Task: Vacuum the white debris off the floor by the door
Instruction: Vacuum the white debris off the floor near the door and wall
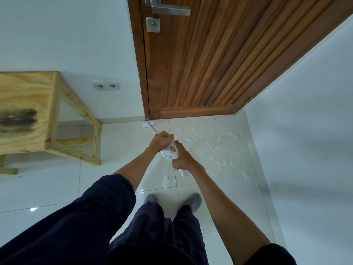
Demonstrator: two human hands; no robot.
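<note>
I hold a white stick vacuum (170,152) in both hands over the white tiled floor. My left hand (160,140) grips its upper tube, and my right hand (182,157) is closed around the handle behind the body. The thin tube runs forward and left to the flat white nozzle (148,124), which rests on the floor at the left foot of the brown wooden door (210,64). White fluffy debris (215,144) lies scattered on the tiles to the right of the vacuum, and a small clump (167,178) sits just ahead of my feet.
A light wooden table (28,111) stands at the left against the wall, below it a double wall socket (106,86). A white wall (305,140) closes the right side. My feet in grey slippers (194,201) stand on the tiles behind the debris.
</note>
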